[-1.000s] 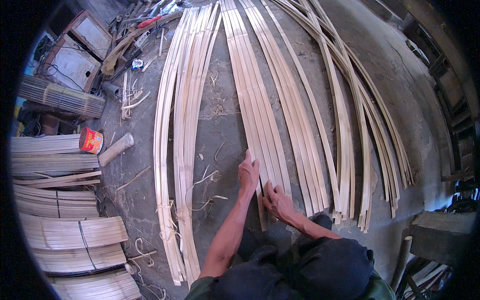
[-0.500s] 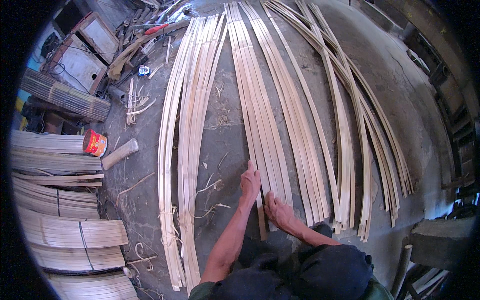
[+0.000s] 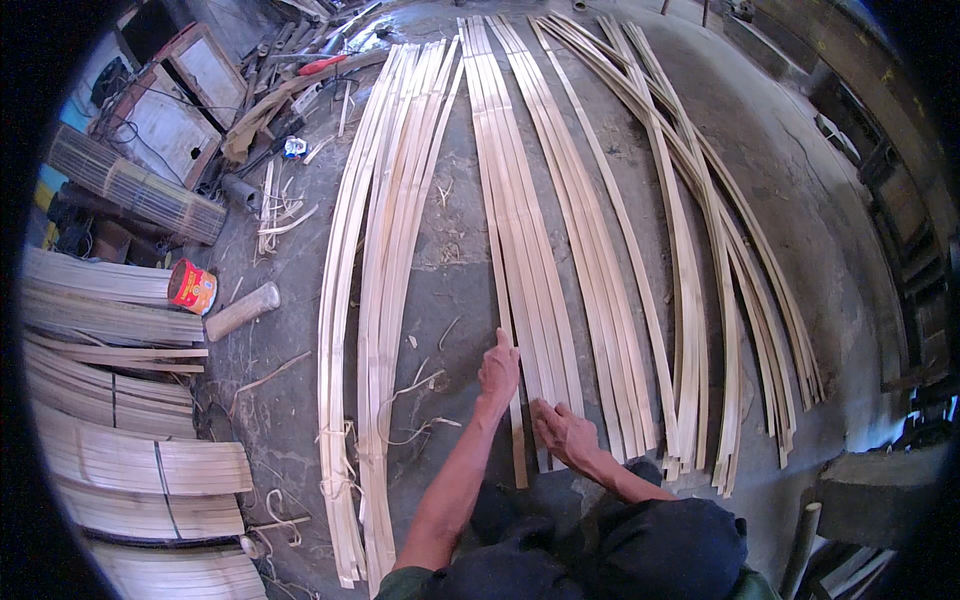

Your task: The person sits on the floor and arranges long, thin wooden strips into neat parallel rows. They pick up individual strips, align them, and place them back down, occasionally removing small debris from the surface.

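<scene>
Nearest to us, our right hand point(image 3: 565, 432) lies flat on the near ends of the middle bundle of bamboo strips point(image 3: 530, 270), fingers spread apart, pressing and not clamped on anything. Just beyond, our left hand point(image 3: 499, 370) rests on the left-most strip of the same bundle, fingers together and pointing away, also not gripping. This bundle lies on the concrete floor point(image 3: 450, 260), approx. in its middle, running from our knees to the far edge.

We judge the strips are light, thin and springy: stiff along the length, bending easily, with sharp edges that can cut. Better to take one near its end, or with 2 hands well apart.

We count 4 groups of strips on the floor: one left point(image 3: 385, 250), the middle one, one beside it, one curved at right point(image 3: 720, 250); single strips are too many to count. At the left edge: 1 red can point(image 3: 192, 287), 1 short log point(image 3: 242, 311), several tied stacks point(image 3: 110, 400).
</scene>
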`<state>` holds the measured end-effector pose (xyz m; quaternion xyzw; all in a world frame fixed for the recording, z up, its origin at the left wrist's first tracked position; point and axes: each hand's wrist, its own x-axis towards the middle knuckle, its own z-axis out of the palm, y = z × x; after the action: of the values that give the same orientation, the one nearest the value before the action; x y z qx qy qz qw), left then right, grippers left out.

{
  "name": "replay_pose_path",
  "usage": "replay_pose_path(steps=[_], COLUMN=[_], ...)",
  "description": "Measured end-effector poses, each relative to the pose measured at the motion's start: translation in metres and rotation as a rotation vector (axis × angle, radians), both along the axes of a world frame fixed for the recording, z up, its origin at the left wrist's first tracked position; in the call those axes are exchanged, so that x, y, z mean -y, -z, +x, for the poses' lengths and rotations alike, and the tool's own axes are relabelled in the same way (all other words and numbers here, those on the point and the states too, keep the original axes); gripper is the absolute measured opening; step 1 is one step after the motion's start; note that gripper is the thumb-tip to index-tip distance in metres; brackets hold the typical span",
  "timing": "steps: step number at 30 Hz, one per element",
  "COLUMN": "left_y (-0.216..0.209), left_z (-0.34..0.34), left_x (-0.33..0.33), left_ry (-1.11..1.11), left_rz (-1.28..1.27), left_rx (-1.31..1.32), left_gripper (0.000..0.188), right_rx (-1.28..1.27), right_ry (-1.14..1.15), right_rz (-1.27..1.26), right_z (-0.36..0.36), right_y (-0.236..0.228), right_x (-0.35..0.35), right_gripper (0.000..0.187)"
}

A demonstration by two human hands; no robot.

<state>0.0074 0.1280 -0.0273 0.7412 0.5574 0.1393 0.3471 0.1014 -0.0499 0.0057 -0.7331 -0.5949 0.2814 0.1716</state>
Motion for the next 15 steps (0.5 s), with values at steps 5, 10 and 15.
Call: replay_pose_path(steps=[5,10,15], left_y=[-0.001,0.009,-0.002], left_z=[0.007,0.001,0.007], left_x=[0.0,-0.005,-0.008], left_ry=[0.068,0.112,0.15], left_rz=[0.023,0.075,0.045], left_rx=[-0.169,-0.276,-0.32], left_gripper=[0.059,0.062,0.064], right_rx=[-0.014,0.005,-0.043], right_ry=[0.016,0.076,0.152], right_rz=[0.018,-0.038,0.107], right_z=[0.004,0.011,0.023], right_y=[0.003,0.008,0.006], right_x=[0.005,0.009,0.019], right_gripper=[0.035,0.033,0.03])
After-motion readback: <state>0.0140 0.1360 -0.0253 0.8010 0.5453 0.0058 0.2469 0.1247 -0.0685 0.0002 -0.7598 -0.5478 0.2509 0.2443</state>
